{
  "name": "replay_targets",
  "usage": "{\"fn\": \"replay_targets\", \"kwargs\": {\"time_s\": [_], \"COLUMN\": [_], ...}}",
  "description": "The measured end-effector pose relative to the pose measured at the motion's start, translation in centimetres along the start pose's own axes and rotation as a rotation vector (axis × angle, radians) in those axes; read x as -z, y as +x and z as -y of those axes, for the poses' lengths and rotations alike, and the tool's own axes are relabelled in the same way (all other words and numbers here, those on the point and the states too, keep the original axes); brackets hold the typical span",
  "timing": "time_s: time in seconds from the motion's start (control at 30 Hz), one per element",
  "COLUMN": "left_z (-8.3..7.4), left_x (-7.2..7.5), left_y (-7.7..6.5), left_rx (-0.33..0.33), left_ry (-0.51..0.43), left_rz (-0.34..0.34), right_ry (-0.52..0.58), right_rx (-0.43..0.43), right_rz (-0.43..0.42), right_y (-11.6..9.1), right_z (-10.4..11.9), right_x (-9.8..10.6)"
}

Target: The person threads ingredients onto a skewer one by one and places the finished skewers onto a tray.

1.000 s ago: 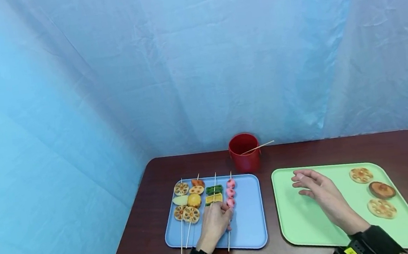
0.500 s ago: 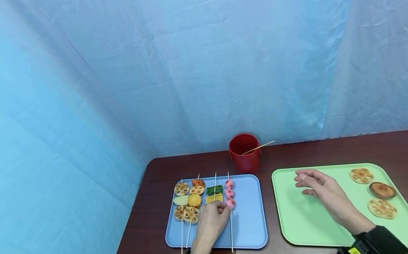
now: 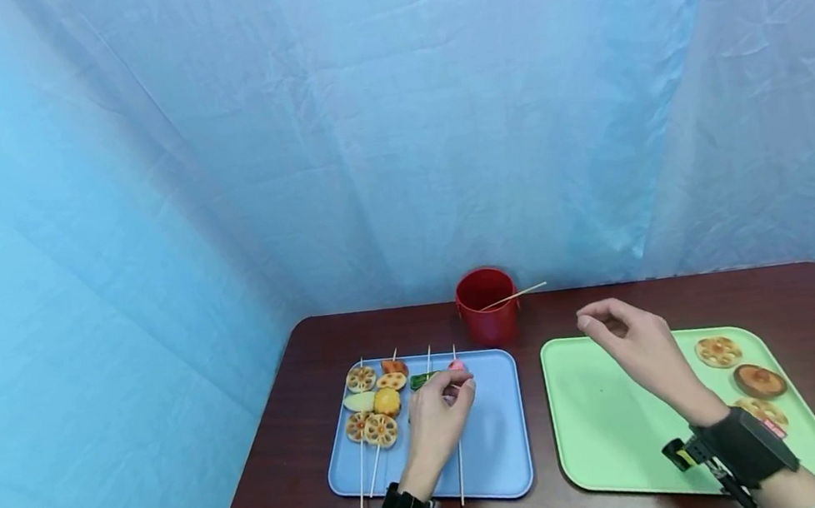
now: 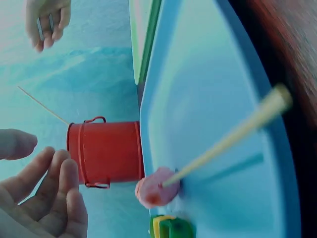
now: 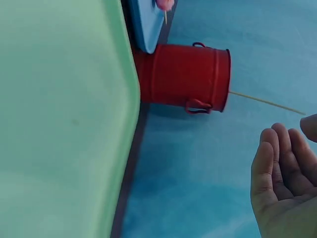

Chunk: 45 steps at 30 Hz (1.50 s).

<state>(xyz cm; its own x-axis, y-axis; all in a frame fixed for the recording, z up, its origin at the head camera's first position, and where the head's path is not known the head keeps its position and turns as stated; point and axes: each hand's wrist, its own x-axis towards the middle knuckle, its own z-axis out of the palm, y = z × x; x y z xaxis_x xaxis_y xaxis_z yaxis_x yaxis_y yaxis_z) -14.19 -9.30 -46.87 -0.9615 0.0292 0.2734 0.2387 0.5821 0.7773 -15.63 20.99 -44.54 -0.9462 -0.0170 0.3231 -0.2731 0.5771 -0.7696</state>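
My left hand (image 3: 438,422) hovers over the blue tray (image 3: 500,444), thumb and fingers apart with nothing between them. Under it lie a skewer of pink balls (image 4: 157,187) and a skewer of green and yellow pieces (image 4: 171,228), both partly hidden in the head view. Left of the hand are two more skewers with lotus root slices (image 3: 381,430) and other toy food. My right hand (image 3: 641,349) is raised above the far left part of the green tray (image 3: 601,433), fingers loosely bent and holding nothing. A thin stick (image 5: 267,102) leans out of a red bucket (image 5: 185,77) near it.
On the green tray's right side lie a brown round slice (image 3: 759,381) and two lotus slices, one (image 3: 718,352) behind it and one in front, partly covered by my right wrist. The bucket stands behind the trays, before a blue curtain (image 3: 394,138).
The pink skewer has shifted slightly left; my left hand has let go of its stick and risen away from it. My right hand has lifted and moved toward the back.
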Motion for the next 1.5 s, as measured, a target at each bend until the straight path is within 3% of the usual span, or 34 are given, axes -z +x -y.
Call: {"fn": "replay_targets", "kwargs": {"time_s": [0.17,0.47,0.63,0.87,1.13,1.5], "left_z": [-0.4,-0.8,-0.9,-0.9,-0.8,-0.9], "left_x": [-0.7,-1.5,-1.8,-2.0,-2.0,-1.9], "left_y": [0.0,-0.2,-0.4,-0.5,-0.6,-0.5], "left_rx": [-0.017,0.047,0.058,0.067,0.086,0.077], "left_ry": [-0.07,-0.118,-0.127,-0.105,-0.105,-0.101], "left_rz": [-0.038,-0.036,-0.028,-0.022,-0.017,-0.016], "right_ry": [-0.013,-0.052,-0.051,-0.06,-0.062,0.036], "right_rx": [0.05,0.047,0.077,0.185,0.215,0.178], "right_rz": [0.001,0.016,-0.021,-0.111,-0.2,-0.294], "right_y": [2.2,4.5,5.2,6.0,5.7,3.2], "right_z": [1.2,2.1,2.1,2.2,2.7,3.4], "right_x": [-0.7,-2.6,-3.7,-4.5,-4.0,-1.8]}}
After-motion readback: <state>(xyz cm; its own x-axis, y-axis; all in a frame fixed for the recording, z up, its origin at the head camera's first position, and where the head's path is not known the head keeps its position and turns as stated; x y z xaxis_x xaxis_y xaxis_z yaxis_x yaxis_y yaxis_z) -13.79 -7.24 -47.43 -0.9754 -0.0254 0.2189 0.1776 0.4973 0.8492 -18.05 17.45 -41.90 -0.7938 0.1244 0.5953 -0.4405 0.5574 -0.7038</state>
